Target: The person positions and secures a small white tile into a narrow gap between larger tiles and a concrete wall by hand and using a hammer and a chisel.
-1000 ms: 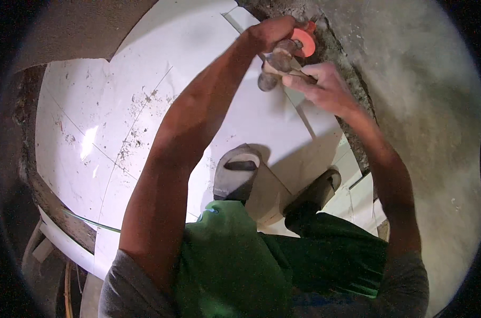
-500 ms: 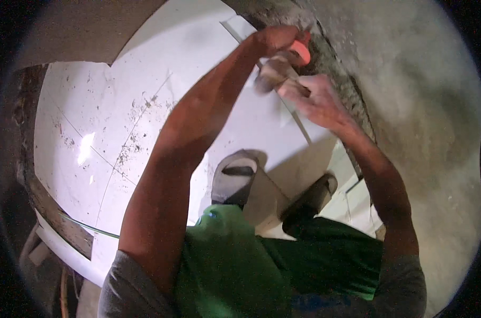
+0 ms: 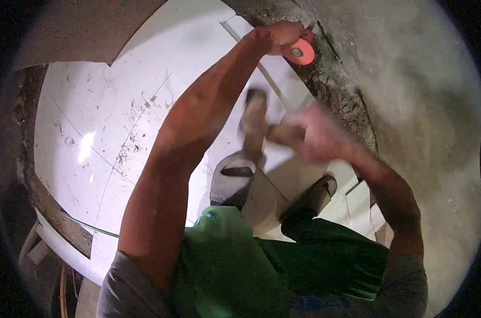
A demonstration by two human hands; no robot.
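At the top, my left hand (image 3: 280, 37) is closed round a chisel (image 3: 301, 52) with a red round guard, its grey end facing up, at the rough edge between white floor tiles (image 3: 86, 106) and a concrete wall. My right hand (image 3: 317, 135) grips the wooden handle of a hammer (image 3: 253, 114); both are smeared by motion, with the head over the tiles below and left of the chisel. The chisel's tip is hidden. My feet in grey sandals (image 3: 232, 175) rest on the tiles below the hammer.
A grey concrete wall (image 3: 426, 138) runs along the right, with a broken, dirt-filled strip (image 3: 341, 85) at its foot. A brown surface (image 3: 76, 32) juts in at top left. A thin green cable (image 3: 89, 225) and rubble edge the tiles at lower left. Dirt crumbs lie on the tiles.
My right hand and the hammer have swung down and toward me, away from the chisel, uncovering its end. My left hand stays near the same place with the chisel.
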